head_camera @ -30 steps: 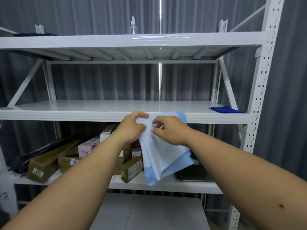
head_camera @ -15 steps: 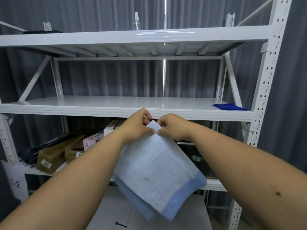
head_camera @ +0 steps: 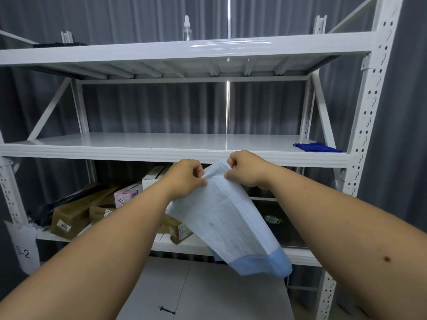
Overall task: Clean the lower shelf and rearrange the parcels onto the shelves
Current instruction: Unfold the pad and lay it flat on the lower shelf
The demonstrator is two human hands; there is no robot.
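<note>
Both grips, left hand and right hand, pinch my soft white cloth at its top edge.
It hangs before the crowded lower shelf; cardboard parcels, possibly dusty, lie left; the smooth middle shelf offers room.

We hold a pale blue cloth with a darker blue hem by its top edge, so it hangs in front of the lower shelf. On that shelf, brown cardboard parcels lie jumbled beside a pink box, a white box and a black parcel.
</note>
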